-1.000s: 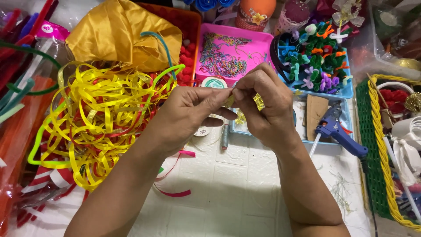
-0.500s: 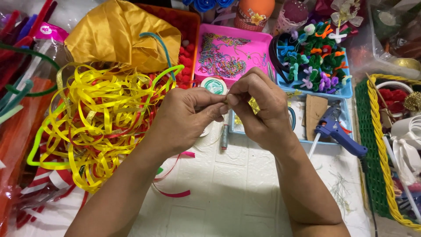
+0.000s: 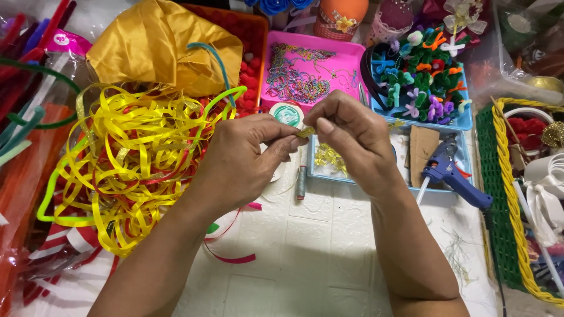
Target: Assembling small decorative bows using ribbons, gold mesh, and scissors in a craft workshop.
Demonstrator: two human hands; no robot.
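1. Both hands meet above the middle of a crowded craft table. Left hand point(image 3: 244, 158) has its thumb and forefinger pinched shut on one end of a small gold glittery piece point(image 3: 305, 132); right hand point(image 3: 349, 138) is closed on the other end, fingers curled over it.
2. Most of the gold piece is hidden by the fingertips, so its exact shape cannot be told. It sits between the two thumbs, in the air, just over the near edge of a shallow pale blue tray point(image 3: 352, 179).
3. Compared with half a second ago, the right hand has lifted and turned a little, thumb now on top. A gold sparkly cluster point(image 3: 330, 157) lying in that tray, which the hand covered before, is now in plain view.
4. The left hand has barely shifted, and its pinch looks tighter. Judging from this, the piece is being twisted or rolled between the fingers, and the work on it seems midway.
5. Around the hands: a tangle of yellow ribbon point(image 3: 129, 158) to the left, a pink tray of coloured chains point(image 3: 311, 70) behind, and a blue glue gun point(image 3: 455, 176) to the right.
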